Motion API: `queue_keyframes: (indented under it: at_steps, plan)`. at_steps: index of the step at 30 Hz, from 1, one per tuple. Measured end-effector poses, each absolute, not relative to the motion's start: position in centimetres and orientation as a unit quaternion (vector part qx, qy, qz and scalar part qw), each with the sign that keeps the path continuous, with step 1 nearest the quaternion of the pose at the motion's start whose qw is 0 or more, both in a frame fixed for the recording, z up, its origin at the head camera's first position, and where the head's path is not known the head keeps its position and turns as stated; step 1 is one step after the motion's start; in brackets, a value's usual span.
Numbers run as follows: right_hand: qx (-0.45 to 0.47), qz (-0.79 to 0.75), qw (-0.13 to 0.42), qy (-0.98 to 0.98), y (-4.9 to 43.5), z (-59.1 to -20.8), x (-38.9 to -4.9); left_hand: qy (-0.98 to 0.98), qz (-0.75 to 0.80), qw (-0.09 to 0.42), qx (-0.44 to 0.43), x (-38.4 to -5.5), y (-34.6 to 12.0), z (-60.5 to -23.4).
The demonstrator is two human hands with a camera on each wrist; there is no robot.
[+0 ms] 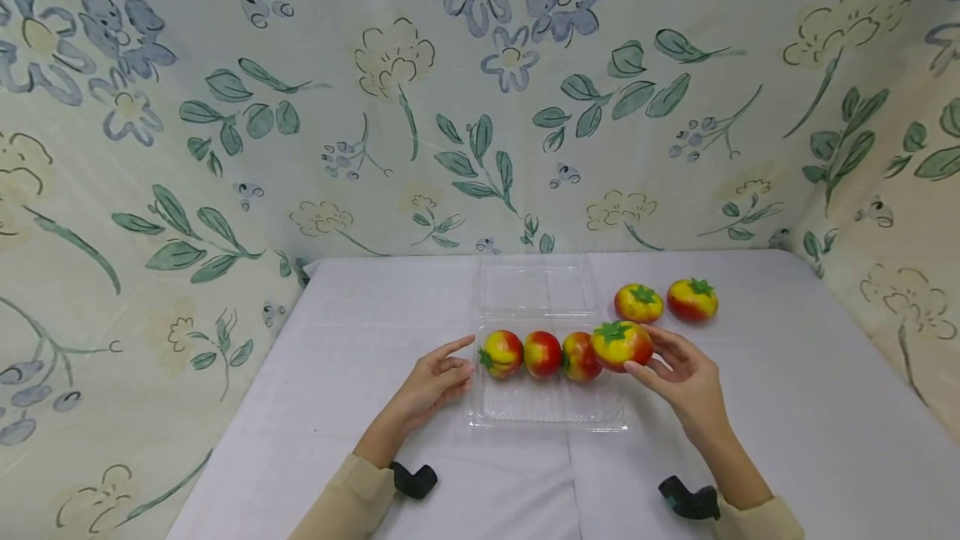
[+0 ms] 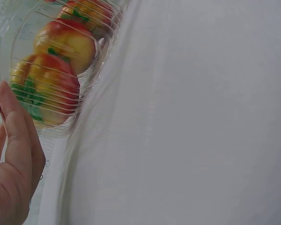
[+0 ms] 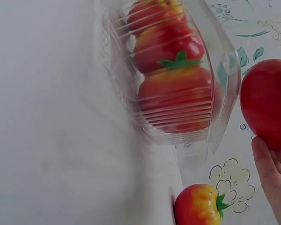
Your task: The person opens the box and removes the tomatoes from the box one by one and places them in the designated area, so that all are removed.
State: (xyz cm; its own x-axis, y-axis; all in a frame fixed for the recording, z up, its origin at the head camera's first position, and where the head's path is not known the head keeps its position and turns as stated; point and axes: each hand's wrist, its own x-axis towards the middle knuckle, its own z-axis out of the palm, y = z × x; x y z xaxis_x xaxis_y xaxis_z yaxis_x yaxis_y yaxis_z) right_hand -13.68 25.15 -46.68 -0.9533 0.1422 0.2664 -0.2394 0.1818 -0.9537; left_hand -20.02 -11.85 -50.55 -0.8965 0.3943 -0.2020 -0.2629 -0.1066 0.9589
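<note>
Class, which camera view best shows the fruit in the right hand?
The head view: it shows the fruit nearly whole, green leafy top included, in the right hand. The right wrist view shows only its red side, cut off by the frame. The left wrist view does not clearly show it.

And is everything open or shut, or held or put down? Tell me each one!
Clear box: open
Lid: swung back
Three fruits: in the box, in a row
Held fruit: lifted, not put down
Right hand: gripping that fruit
Left hand: fingers at the box's left edge
Two other fruits: on the table
</note>
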Motion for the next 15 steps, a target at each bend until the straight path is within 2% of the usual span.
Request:
queue_keyframes:
  at_steps: [15]
  plan:
    - [-0.008,0.640,0.162,-0.751,27.3,-47.5,-13.6,0.634,0.738,0.223,0.056,-20.3,-11.8,-50.8]
